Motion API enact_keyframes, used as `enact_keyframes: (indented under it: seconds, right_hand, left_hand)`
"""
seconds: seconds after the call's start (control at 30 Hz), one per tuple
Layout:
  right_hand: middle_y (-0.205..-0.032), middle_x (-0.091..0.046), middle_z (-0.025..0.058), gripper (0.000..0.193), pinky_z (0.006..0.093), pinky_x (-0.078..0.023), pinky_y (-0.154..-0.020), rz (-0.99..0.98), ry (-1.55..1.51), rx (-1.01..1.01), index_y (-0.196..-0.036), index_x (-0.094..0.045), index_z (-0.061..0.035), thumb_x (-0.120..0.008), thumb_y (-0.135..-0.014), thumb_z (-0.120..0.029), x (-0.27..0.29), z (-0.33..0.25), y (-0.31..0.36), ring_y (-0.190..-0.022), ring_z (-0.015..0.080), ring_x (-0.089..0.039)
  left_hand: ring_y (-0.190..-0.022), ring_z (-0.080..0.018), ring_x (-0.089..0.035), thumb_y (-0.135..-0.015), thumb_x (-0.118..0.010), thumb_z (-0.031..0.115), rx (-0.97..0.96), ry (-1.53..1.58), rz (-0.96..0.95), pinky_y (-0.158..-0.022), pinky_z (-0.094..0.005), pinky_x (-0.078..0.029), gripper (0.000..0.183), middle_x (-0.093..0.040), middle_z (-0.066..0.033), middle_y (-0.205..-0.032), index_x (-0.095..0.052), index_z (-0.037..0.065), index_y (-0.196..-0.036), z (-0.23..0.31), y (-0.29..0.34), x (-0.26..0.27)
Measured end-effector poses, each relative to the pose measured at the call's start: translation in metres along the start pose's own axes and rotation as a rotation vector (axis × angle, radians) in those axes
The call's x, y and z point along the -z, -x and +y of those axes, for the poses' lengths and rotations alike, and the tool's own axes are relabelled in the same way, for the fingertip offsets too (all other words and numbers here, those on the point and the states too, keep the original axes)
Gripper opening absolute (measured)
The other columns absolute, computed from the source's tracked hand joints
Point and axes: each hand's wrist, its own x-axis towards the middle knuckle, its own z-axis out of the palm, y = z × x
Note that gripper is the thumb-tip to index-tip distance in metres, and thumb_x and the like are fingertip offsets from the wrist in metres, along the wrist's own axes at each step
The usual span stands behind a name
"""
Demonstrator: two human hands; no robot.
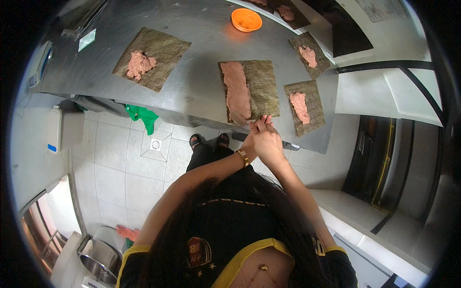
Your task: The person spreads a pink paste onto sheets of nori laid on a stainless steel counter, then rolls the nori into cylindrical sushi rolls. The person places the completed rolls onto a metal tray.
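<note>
On the steel table, a dark green nori sheet [264,86] lies in front of me with a wide strip of pink meat paste [236,91] along its left side. A spoon [237,119] rests its bowl at the paste's near end. My right hand [270,144] is closed, apparently around the spoon's handle, by the sheet's near edge. My left hand [248,145], with a gold bracelet at the wrist, is close against the right one; its fingers are mostly hidden.
More nori sheets with paste lumps lie at the left [165,53], right [314,101] and far right [319,53]. An orange bowl [247,20] stands at the back. A green cloth [142,117] hangs at the table's front edge [177,111].
</note>
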Motion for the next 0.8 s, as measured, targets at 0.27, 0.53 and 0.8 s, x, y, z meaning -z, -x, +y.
enact_keyframes:
  seconds: [0.27,0.53,0.8]
  right_hand:
    - [-0.095,-0.061,0.0117,0.033,0.0418,-0.051,-0.077,-0.139,-0.276,-0.005,-0.108,-0.065,-0.0091,-0.052,-0.078,-0.003,0.046,0.027,0.003,-0.092,0.0318,-0.060]
    - [-0.091,-0.062,0.0107,0.037,0.0419,-0.053,-0.073,-0.139,-0.249,-0.160,-0.106,-0.067,-0.0088,-0.052,-0.075,0.004,0.035,0.043,0.001,-0.086,0.0305,-0.062]
    - [-0.093,-0.062,0.0124,0.036,0.0407,-0.053,-0.075,-0.115,-0.236,-0.035,-0.106,-0.067,-0.0068,-0.053,-0.075,0.003,0.044,0.037,0.003,-0.085,0.0320,-0.062]
  left_hand:
    - [-0.138,-0.0383,-0.022,-0.089,-0.043,0.024,-0.039,-0.176,-0.080,-0.113,-0.0447,-0.017,0.057,-0.023,-0.0219,-0.150,-0.033,-0.001,-0.139,-0.007,0.004,0.010]
    - [-0.139,-0.0369,-0.020,-0.089,-0.045,0.028,-0.077,-0.281,-0.146,-0.113,-0.0422,-0.017,0.059,-0.018,-0.0203,-0.152,-0.033,0.000,-0.140,-0.008,0.003,0.030]
    - [-0.139,-0.0372,-0.020,-0.090,-0.043,0.027,-0.087,-0.297,-0.188,-0.114,-0.0445,-0.016,0.062,-0.019,-0.0217,-0.151,-0.027,-0.001,-0.143,-0.012,0.005,0.030]
